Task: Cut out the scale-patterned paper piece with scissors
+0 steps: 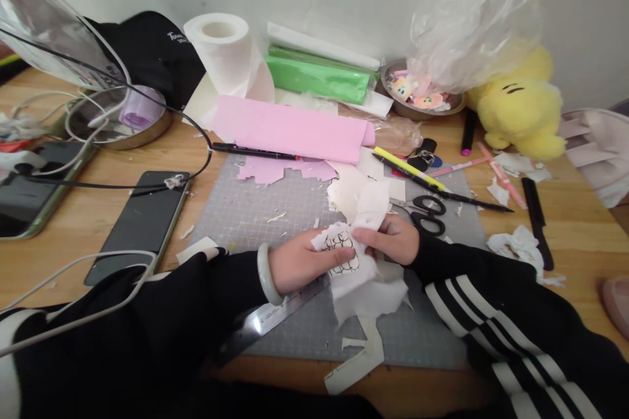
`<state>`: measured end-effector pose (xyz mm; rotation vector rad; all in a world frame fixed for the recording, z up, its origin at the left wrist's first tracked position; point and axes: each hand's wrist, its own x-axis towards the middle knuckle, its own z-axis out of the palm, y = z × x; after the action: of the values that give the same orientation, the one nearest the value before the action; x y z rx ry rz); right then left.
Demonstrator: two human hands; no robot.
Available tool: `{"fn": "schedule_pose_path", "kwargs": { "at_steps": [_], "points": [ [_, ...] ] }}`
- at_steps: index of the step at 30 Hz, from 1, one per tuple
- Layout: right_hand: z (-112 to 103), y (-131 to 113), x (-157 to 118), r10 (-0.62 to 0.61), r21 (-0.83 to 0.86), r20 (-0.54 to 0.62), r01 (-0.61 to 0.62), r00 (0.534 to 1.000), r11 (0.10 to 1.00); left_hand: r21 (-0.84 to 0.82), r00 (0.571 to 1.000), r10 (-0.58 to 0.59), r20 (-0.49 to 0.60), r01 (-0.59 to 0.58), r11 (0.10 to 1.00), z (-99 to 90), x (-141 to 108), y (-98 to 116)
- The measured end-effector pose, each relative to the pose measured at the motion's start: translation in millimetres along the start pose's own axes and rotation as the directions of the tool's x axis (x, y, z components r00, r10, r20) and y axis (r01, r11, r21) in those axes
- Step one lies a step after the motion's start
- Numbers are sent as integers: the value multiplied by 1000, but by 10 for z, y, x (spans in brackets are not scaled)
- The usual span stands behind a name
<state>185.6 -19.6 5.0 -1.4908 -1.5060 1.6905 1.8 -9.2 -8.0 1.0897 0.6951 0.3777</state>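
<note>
My left hand (304, 263), with a pale bangle at its wrist, is closed on a small paper piece with black drawn outlines (345, 263), its thumb flat on top. At the right edge of that piece, my right hand (397, 239) pinches a thin white tissue (366, 298). The tissue spreads above and below the fingers and lies behind the drawn piece. Both hands are over the grey cutting mat (275, 209). Scissors with black handles (428, 215) lie just beyond my right hand. A metal ruler (282, 314) sits partly under my left forearm.
Pink paper (289, 127), a green pack (319, 75) and a white roll (221, 59) stand at the back. Pens, including a yellow one (407, 169), lie to the right near paper scraps (518, 249). A phone (140, 226) and cables are left. A yellow plush toy (521, 105) sits back right.
</note>
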Motion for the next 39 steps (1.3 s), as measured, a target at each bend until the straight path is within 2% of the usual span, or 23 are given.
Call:
{"fn": "schedule_pose_path", "kwargs": {
  "at_steps": [15, 29, 34, 39],
  "points": [
    [-1, 3, 2, 6, 29, 20, -6, 1000, 1000, -11, 999, 41, 23, -41, 999, 3, 2, 12],
    [4, 9, 2, 6, 6, -2, -6, 1000, 1000, 11, 1000, 21, 10, -21, 1000, -3, 8, -9],
    [12, -11, -8, 0, 14, -22, 0, 1000, 1000, 14, 998, 50, 24, -50, 999, -9, 5, -9],
    [5, -9, -2, 9, 39, 7, -9, 1000, 999, 27, 999, 44, 32, -44, 999, -23, 5, -11]
  ]
}}
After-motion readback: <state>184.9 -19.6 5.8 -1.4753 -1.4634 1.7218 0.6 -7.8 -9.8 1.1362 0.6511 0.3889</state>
